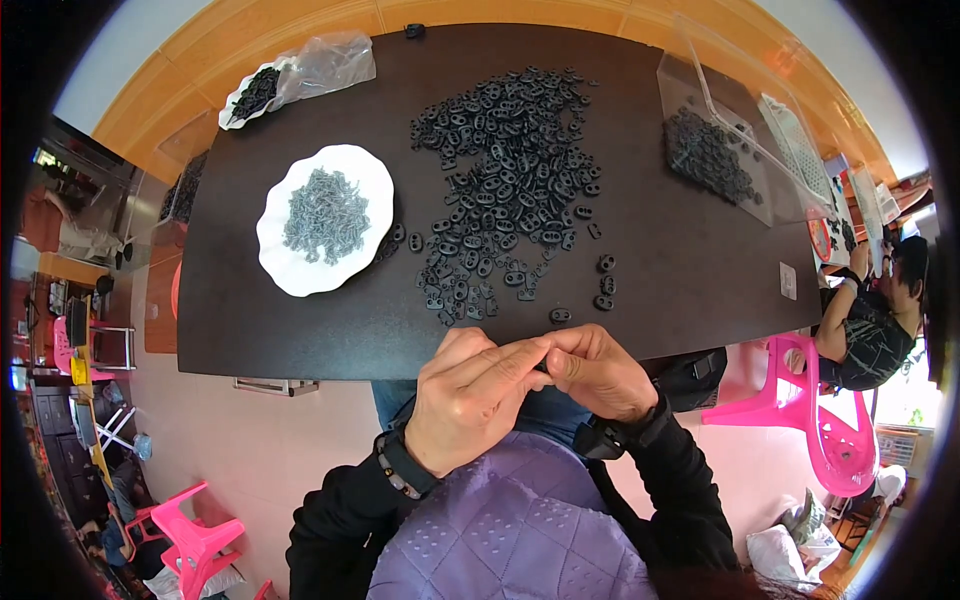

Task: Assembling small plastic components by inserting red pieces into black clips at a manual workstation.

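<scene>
A dark brown counter (660, 260) with a smooth top fills the middle, its far edge bordered by orange-toned wood panelling (560, 15). Around it runs a pale pinkish floor (290, 440), with a bright pink stool (197, 535) to the left and a pink plastic chair (780, 395) beyond the right edge, near another person (870, 320) in dark clothing.

At the counter's near edge, both hands meet fingertip to fingertip. The left hand (470, 390) and the right hand (600, 372) are closed, gripping between them a small dark piece (541, 366), mostly hidden by the fingers. A single black piece (560, 315) lies just beyond them, near that edge; a broad heap of black pieces (500, 190) spreads from there toward the far edge.

The heaped pieces are rounded and look like plastic, many with two holes. Left of them, a glossy white plate (310, 278) with a wavy rim bears a mound of fine silvery-grey bits (327, 215). A white dish (235, 118) and a crinkled clear bag (330, 68) lie at the far left corner. Toward the far right corner, a transparent bin (785, 195) contains more dark pieces (708, 155). The person wears a quilted purple garment (510, 530) over black sleeves (345, 520).
</scene>
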Demonstrator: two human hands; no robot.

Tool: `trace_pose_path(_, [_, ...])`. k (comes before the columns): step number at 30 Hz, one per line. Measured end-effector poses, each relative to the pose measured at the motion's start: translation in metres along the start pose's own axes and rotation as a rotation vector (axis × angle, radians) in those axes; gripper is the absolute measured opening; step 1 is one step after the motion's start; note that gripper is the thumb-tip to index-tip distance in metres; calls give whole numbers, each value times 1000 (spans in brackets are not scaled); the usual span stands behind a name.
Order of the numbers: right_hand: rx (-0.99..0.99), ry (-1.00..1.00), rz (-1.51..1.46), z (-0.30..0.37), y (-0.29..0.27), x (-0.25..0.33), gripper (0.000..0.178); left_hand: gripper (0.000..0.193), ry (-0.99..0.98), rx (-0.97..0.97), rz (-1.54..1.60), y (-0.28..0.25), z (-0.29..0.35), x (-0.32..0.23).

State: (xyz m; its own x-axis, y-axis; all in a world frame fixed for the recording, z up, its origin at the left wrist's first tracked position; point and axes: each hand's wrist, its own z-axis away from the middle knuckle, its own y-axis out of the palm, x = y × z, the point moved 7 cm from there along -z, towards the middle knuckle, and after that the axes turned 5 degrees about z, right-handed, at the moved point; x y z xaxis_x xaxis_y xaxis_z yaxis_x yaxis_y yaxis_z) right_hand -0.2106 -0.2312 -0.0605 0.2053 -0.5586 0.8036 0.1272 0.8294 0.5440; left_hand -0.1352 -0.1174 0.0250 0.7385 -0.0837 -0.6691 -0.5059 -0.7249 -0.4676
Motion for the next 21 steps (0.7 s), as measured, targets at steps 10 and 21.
trace_pose_path(10, [19, 64, 139, 11, 0, 17, 40, 43, -17, 14, -55, -3, -2, -2])
trace_pose_path(21, [-224, -83, 819, 22, -3, 83, 17, 41, -69, 24, -40, -2, -3, -2])
